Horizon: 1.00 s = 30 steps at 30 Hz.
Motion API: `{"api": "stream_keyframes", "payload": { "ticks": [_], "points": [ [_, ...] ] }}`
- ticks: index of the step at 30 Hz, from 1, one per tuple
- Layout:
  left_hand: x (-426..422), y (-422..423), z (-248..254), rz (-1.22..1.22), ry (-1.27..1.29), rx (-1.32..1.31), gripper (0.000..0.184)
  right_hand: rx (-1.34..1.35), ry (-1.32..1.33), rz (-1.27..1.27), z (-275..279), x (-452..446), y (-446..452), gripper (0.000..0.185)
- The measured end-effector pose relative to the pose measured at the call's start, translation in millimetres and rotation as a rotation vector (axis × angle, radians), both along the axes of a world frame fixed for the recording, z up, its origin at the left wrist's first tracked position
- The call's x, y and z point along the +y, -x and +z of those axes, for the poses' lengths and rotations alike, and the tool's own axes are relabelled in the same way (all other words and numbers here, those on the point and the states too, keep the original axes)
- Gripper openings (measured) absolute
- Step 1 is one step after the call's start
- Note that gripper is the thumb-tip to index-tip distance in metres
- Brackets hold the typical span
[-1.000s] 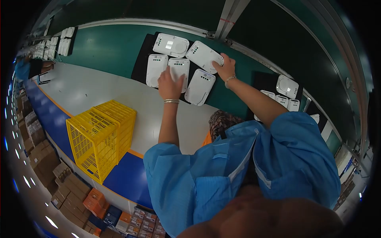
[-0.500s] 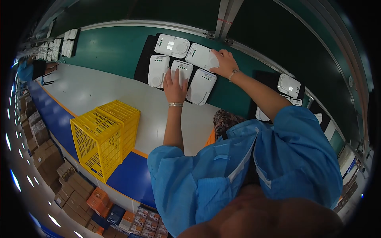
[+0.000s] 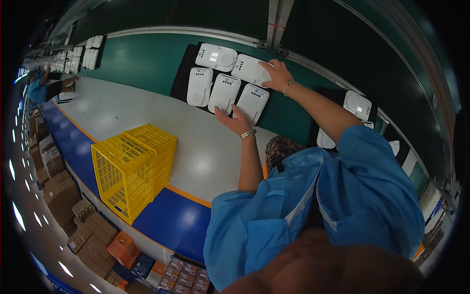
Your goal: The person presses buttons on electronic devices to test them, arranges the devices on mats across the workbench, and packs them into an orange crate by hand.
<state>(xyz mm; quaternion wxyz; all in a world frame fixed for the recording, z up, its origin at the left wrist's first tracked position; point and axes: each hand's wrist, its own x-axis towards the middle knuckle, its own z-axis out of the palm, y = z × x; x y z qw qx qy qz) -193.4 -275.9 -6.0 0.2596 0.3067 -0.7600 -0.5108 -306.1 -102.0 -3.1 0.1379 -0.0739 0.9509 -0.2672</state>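
Note:
Several white devices lie on a black mat on the green table. My left hand, fingers apart, is at the near ends of the middle white device and the right front white device. My right hand rests with spread fingers on the right end of the back right white device. Beside these lie the back left white device and the front left white device. Neither hand lifts anything.
A yellow crate stands on the floor at the left. More white devices lie on another mat at the right. Far left, a person in blue is near further devices. Cardboard boxes are stacked lower left.
My left hand has moved right, off the middle device's face to the near ends of two devices. The back right device has turned a little, with my right hand still on it.

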Motion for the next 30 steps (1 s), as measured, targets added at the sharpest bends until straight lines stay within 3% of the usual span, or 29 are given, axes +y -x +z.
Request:
{"api": "stream_keyframes", "payload": {
  "ticks": [1, 3, 5, 7, 8, 10, 14, 16, 18, 20, 24, 30],
  "points": [
    [-8, -2, -10, 0.000, 0.006, 0.004, 0.062, -0.020, -0.009, 0.018, 3, 2, 1, 0.083],
    [-34, 3, -23, -0.074, 0.485, -0.097, 0.055, -0.033, -0.017, 0.031, 6, 4, 5, 0.084],
    [-65, 32, -4, -0.127, 0.669, -0.094, 0.051, -0.047, 0.016, 0.030, 2, 8, 2, 0.084],
    [-107, 71, -10, -0.205, 0.783, -0.167, 0.063, -0.015, 0.044, 0.008, -1, 10, -5, 0.084],
    [-122, 87, -12, -0.217, 0.789, -0.169, 0.063, 0.023, 0.073, -0.009, -2, 10, -8, 0.085],
    [-139, 113, -12, -0.478, 0.825, -0.299, 0.075, 0.039, 0.094, -0.039, -2, 9, -16, 0.084],
    [-151, 128, 6, -0.643, 0.901, -0.522, 0.085, 0.059, 0.173, -0.103, -1, 18, -32, 0.078],
    [-180, 144, 7, -0.629, 0.381, -0.594, 0.086, 0.047, 0.211, -0.124, -1, 26, -40, 0.076],
    [-197, 145, 13, -0.654, 0.519, -0.635, 0.082, 0.033, 0.235, -0.133, 7, 33, -50, 0.074],
    [-198, 144, 3, -0.854, 0.829, -0.448, 0.083, 0.035, 0.267, -0.162, 5, 38, -57, 0.073],
    [-170, 144, -9, -0.840, 0.808, -0.431, 0.093, 0.045, 0.282, -0.184, 10, 49, -70, 0.071],
    [-155, 140, 14, -0.910, 0.839, -0.682, 0.100, 0.022, 0.265, -0.200, 18, 64, -92, 0.068]
  ]
}}
